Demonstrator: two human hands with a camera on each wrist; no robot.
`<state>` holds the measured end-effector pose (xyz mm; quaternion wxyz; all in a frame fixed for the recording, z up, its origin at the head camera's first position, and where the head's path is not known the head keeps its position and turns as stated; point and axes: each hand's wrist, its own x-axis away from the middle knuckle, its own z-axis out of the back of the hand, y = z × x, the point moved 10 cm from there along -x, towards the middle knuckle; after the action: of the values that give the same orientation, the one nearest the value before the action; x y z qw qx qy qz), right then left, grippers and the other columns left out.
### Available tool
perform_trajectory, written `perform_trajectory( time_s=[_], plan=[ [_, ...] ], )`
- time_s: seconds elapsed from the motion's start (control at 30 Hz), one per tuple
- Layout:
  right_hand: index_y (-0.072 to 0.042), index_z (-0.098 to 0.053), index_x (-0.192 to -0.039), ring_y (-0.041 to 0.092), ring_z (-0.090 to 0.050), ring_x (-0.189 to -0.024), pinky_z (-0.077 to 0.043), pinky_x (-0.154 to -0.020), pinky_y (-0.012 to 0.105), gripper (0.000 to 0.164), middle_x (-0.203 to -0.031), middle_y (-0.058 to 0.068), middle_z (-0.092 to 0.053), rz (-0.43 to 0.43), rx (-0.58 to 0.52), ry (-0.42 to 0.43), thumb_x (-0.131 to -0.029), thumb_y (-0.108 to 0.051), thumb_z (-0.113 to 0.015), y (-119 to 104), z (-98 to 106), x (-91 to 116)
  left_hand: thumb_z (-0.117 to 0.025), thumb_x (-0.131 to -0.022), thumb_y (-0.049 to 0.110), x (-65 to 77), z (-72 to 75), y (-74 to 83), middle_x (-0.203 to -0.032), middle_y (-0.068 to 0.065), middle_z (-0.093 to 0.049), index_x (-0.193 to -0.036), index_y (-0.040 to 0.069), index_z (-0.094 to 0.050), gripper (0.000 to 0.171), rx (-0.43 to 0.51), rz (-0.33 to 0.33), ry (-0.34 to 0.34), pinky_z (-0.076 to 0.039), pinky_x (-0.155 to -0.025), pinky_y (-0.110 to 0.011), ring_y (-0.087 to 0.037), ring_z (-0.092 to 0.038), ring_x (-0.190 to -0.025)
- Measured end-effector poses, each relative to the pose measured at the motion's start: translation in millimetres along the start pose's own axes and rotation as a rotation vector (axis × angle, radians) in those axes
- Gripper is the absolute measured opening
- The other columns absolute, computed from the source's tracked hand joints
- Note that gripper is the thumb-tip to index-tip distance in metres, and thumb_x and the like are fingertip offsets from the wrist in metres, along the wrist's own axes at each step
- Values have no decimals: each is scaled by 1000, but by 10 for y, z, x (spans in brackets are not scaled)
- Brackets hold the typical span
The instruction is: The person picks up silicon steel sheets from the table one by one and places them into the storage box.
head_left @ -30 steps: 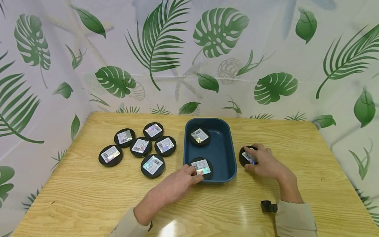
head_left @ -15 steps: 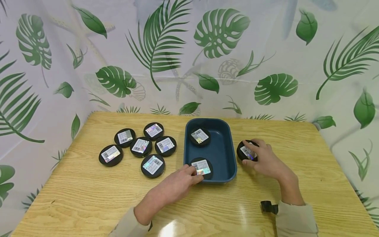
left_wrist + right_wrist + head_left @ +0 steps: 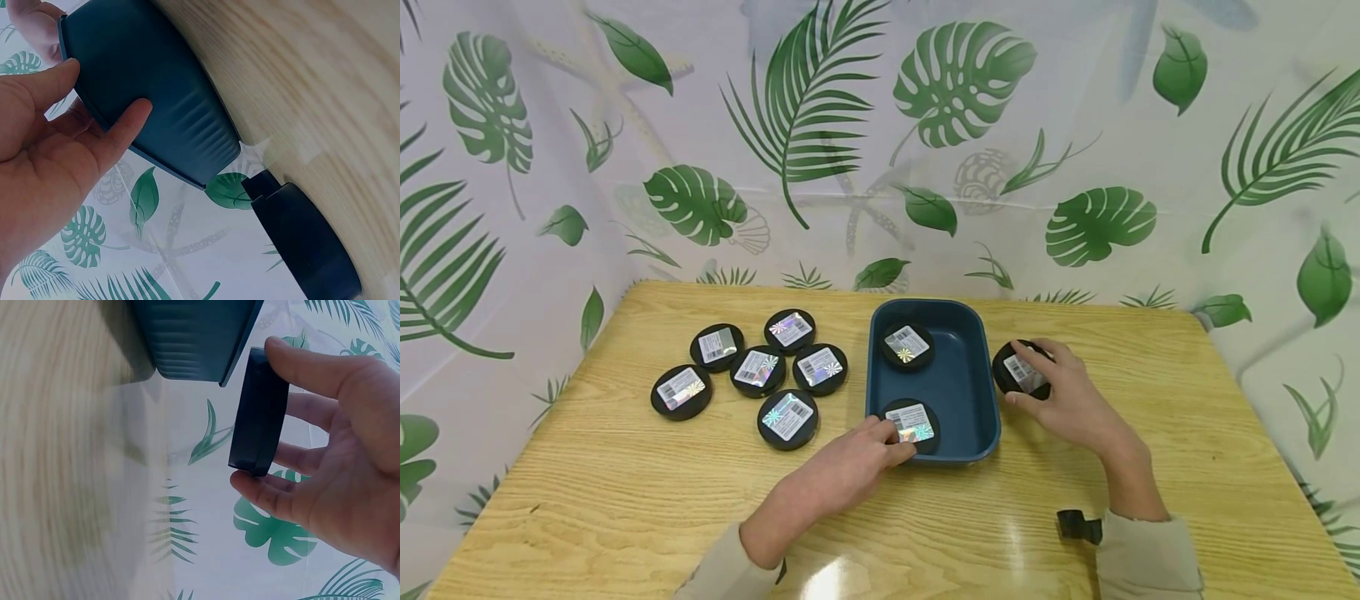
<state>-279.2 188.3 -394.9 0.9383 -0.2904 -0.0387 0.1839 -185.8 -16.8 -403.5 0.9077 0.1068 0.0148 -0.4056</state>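
My left hand (image 3: 853, 467) grips the rim of the blue tray (image 3: 992, 400) at its front left corner; in the left wrist view, the thumb is at the rim and a finger lies along the outer wall. Two flat black discs with white labels are inside the tray, one (image 3: 906, 346) at the back and one (image 3: 912, 421) at the front, partly covered by my left fingers. To the right of the tray, my right hand (image 3: 1067, 396) pinches another black disc (image 3: 257, 415) by its edge. The right wrist view has this disc raised off the wooden table, beside the tray wall.
Several labelled black discs (image 3: 758, 371) lie in a loose group on the table (image 3: 625, 500) left of the tray. A leaf-printed cloth (image 3: 842, 108) hangs behind the table and along its sides. A black strap piece (image 3: 1078, 527) sticks out by the right sleeve.
My right hand has brought its black disc up and slightly left, closer to the tray's right side. The left hand and the tray have stayed in place.
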Motion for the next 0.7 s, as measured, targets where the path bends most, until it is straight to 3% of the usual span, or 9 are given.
perform_trajectory(
  time_s=[0.33,0.7],
  plan=[
    [-3,-40,-150,54,-26,-134,-36,-96,66,70,-151,32,-25,47,-31,56,-91,-17,-73,-121,0,-8,-63,-94,3,-2,-6,2,-101,-4,-61,-119,18,-70,30,3,-4,-7,-50,-79,-23,-17,-53,-90],
    [-4,-41,-150,54,-24,-136,-32,-100,68,70,-151,32,-25,71,-16,37,-90,-15,-74,-271,-45,-23,-61,-96,4,2,-21,-13,-103,-4,-61,-121,19,-70,30,25,14,-21,-50,-78,-23,-16,-52,-90]
  ],
)
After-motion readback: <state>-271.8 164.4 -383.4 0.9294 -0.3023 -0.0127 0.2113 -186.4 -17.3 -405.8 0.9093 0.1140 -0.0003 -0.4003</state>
